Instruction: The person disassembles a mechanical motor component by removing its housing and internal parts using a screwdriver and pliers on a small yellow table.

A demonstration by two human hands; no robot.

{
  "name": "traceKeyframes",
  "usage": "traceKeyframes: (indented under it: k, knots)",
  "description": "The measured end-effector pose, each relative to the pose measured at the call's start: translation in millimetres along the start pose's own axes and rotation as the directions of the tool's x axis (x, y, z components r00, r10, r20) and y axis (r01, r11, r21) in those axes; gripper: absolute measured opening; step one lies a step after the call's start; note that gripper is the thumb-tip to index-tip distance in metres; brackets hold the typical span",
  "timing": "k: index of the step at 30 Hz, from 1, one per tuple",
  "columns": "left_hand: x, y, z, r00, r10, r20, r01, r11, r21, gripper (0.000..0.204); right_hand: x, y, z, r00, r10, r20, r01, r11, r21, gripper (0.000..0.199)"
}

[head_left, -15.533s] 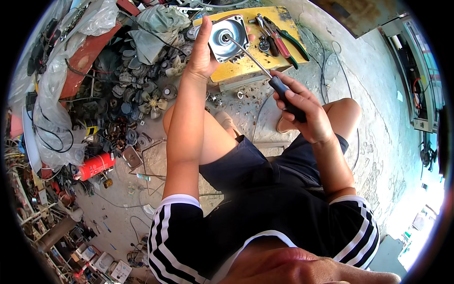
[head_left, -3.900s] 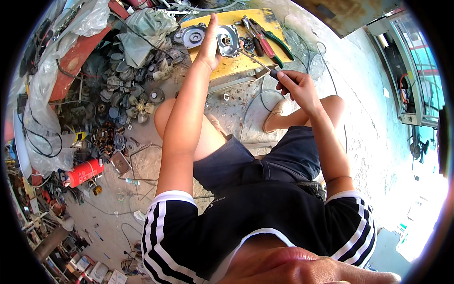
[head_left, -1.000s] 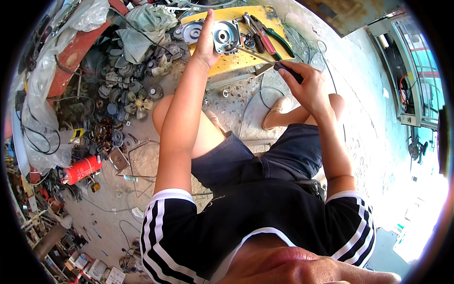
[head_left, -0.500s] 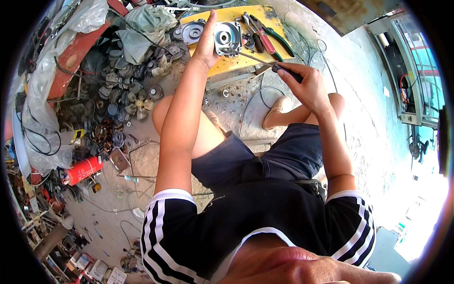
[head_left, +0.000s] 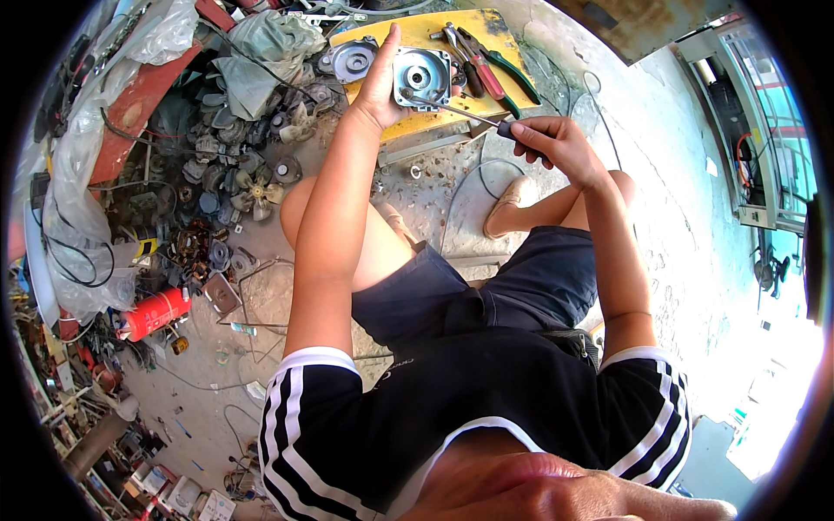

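Observation:
Over the yellow board (head_left: pixel 486 35), my left hand (head_left: pixel 379 91) is closed on a squarish silver metal motor end cover (head_left: pixel 405 87) with a round hole at its centre. A screwdriver (head_left: pixel 466 114) is in my right hand (head_left: pixel 556 146), its dark handle between thumb and fingers. The long shaft slants left, and its tip meets the lower edge of the cover; exactly where it touches is too small to tell. Left of my left hand, a similar metal cover (head_left: pixel 352 62) lies on the board.
Pliers with red handles (head_left: pixel 489 80), a green-handled tool (head_left: pixel 517 78) and a hammer lie on the board's right. Motor parts and a fan blade (head_left: pixel 256 193) pile up at the left. A red cylinder (head_left: pixel 156 313) lies lower left. Cables (head_left: pixel 497 165) run across the floor.
The fingers of my right hand have shifted on the screwdriver handle, and the handle has dropped slightly. The motor end cover has tilted a little in my left hand.

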State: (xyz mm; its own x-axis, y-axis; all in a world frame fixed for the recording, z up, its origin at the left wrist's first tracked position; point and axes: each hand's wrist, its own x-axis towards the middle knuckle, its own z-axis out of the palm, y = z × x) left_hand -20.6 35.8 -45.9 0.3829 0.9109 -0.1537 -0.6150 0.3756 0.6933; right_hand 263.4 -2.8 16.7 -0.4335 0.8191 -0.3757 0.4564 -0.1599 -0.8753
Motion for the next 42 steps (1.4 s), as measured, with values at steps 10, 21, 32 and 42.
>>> traceKeyframes:
  k: [10, 21, 32, 42]
  knots:
    - [-0.7, 0.4, 0.9, 0.999, -0.035, 0.023, 0.037, 0.996, -0.076, 0.094, 7.6, 14.3, 6.4, 0.999, 0.049, 0.014, -0.051, 0.988, 0.145, 0.03]
    - [0.5, -2.2, 1.1, 0.999, -0.042, 0.006, 0.042, 0.994, -0.105, 0.093, 9.3, 6.8, 13.8, 1.0, 0.023, -0.011, -0.021, 0.983, 0.182, 0.033]
    - [2.8, -4.8, 1.1, 0.975, -0.104, -0.195, 0.102, 0.995, -0.022, 0.093, 14.6, 8.6, 27.5, 0.985, -0.094, -0.144, 0.099, 0.995, 0.033, 0.036]
    - [6.5, -3.4, -2.0, 0.968, -0.139, -0.208, 0.14, 0.99, -0.011, 0.079, 28.8, 22.7, 29.9, 0.909, -0.215, -0.358, 0.139, 0.964, -0.226, 0.036]
